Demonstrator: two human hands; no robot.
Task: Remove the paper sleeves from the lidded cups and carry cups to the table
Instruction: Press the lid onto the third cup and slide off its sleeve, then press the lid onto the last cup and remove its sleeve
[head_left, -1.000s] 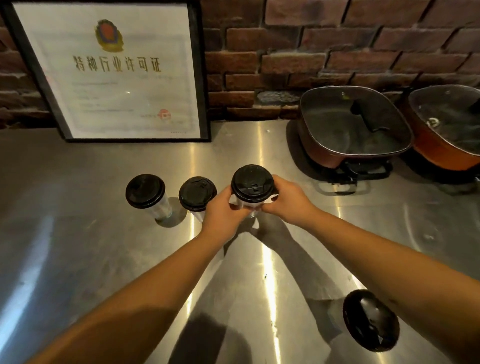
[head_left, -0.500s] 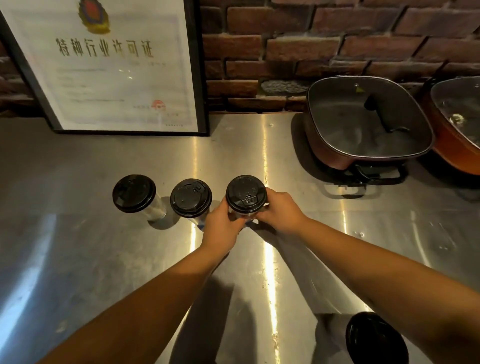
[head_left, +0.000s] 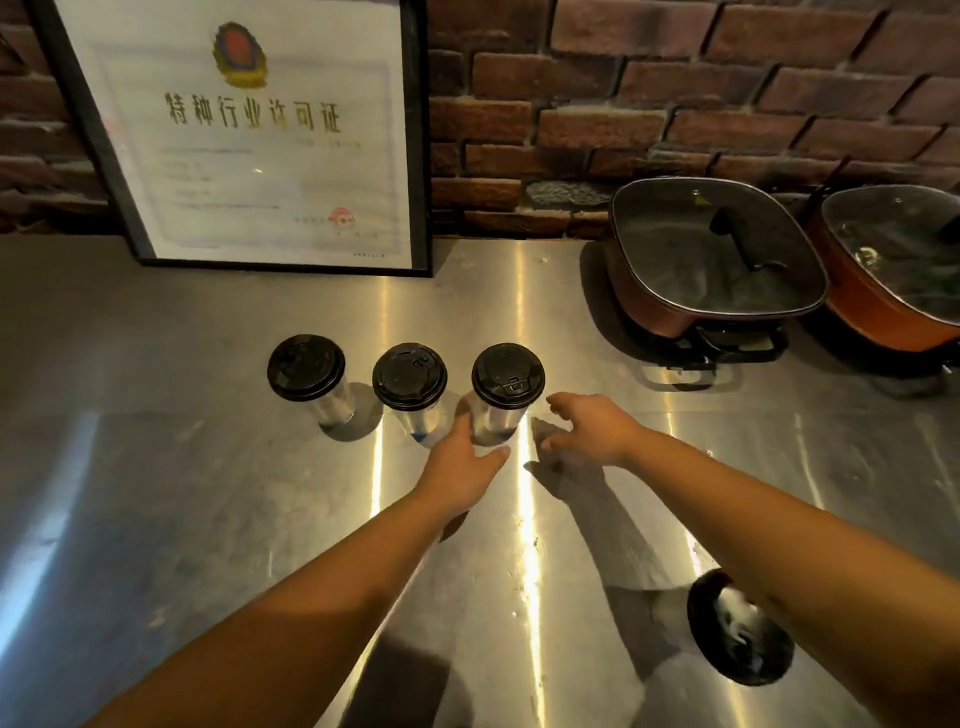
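Observation:
Three clear cups with black lids stand in a row on the steel counter (head_left: 156, 467): the left cup (head_left: 306, 369), the middle cup (head_left: 409, 377) and the right cup (head_left: 508, 376). None of the three shows a paper sleeve. My left hand (head_left: 462, 460) touches the lower side of the right cup with its fingers loose. My right hand (head_left: 592, 427) hovers just right of that cup, fingers spread, holding nothing. A fourth black-lidded cup (head_left: 740, 629) stands near me at the lower right, partly under my right forearm.
A framed certificate (head_left: 260, 135) leans against the brick wall at the back left. Two square electric pans with glass lids, one (head_left: 711, 249) and another (head_left: 898, 260), stand at the back right. Bare steel stretches left of the cups and between my arms.
Both hands held the right cup and set it down in line with the other two. My right hand has come off it and opened; my left hand has loosened.

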